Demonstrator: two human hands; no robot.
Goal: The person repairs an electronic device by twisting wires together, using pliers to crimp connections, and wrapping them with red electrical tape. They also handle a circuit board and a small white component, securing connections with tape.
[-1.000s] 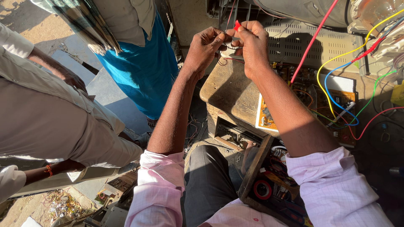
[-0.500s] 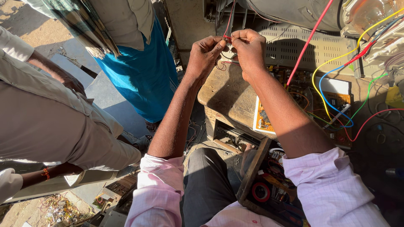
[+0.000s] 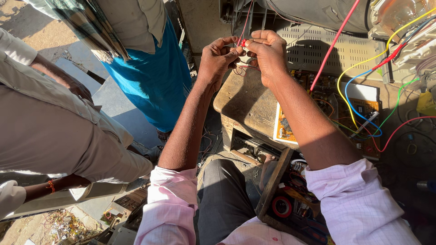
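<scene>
Nearest, a wooden tray (image 3: 272,190) of tools rests against the person's lap, within easy reach, and past it a circuit board (image 3: 359,113) lies flat on the worn bench (image 3: 247,102) with coloured wires (image 3: 359,81) looping up from it. Beyond, both arms stretch out so the left hand (image 3: 218,59) and right hand (image 3: 268,52) meet above the bench's far edge, fingers of each pinched together on a thin red wire (image 3: 244,43), held taut between them and raised where sunlight falls on it. Farthest, the wire runs up toward an open set (image 3: 318,45).
</scene>
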